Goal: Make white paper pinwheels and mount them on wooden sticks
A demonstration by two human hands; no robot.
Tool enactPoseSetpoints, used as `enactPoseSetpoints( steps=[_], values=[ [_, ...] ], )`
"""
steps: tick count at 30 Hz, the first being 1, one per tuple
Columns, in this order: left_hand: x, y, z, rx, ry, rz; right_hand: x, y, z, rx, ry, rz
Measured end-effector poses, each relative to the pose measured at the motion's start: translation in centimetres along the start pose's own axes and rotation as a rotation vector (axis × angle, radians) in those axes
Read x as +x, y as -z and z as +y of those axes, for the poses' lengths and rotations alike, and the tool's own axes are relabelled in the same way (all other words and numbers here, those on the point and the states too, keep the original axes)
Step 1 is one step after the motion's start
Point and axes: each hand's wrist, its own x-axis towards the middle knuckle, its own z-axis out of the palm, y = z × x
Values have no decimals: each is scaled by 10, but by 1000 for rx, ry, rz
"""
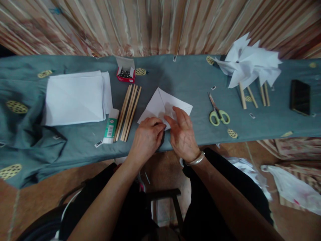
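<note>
**Two Hands at the Folded Paper: Layout of Surrounding Items**

The folded white sheet (156, 103) lies at the middle of the near side of the tabletop (195, 83), one corner pointing away from the person. Creases run across its upper face.

Left hand (148, 134): fingers drawn together at the near edge of the sheet; whether they pinch the paper cannot be told. Right hand (185, 135): fingers spread, tips resting on the paper. Both hands cover the near part of the sheet. A silver bracelet (197, 158) encircles the right wrist.

Left side: a row of wooden sticks (127, 112) lies just beside the sheet, near the left hand. A green-and-white glue stick (110, 129) lies next to them, followed by a stack of white paper (74, 97). Beyond the sticks, an open red box (125, 78) contains small metal pieces.

Right side: green-handled scissors (217, 113) lie apart from the sheet, blades pointing away. Farther right, overlapping paper pinwheels (250, 62) rest with their sticks toward the person; a dark phone (300, 97) lies beyond.

Rear: a pleated curtain (155, 26) hangs behind the tabletop.
</note>
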Motion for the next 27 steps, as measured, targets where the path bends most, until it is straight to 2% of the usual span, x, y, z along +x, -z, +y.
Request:
enactPoseSetpoints(
  steps=[3, 10, 14, 18, 22, 27],
  values=[
    [0, 0, 1, -17, 17, -7, 0, -4, 0, 10, -35, -9],
    [-2, 0, 4, -26, 52, -21, 3, -9, -1, -36, -21, -57],
    [-3, 0, 3, -11, 38, -7, 2, -4, 2, 81, -26, -17],
    [-2, -1, 2, 0, 35, 1, 9, 5, 15, 221, -37, 27],
    [-2, -1, 3, 10, 35, 7, 27, 11, 33, 73, -131, 68],
    [-3, 2, 3, 0, 16, 8, 38, 18, 48, -55, -140, 52]
  ],
)
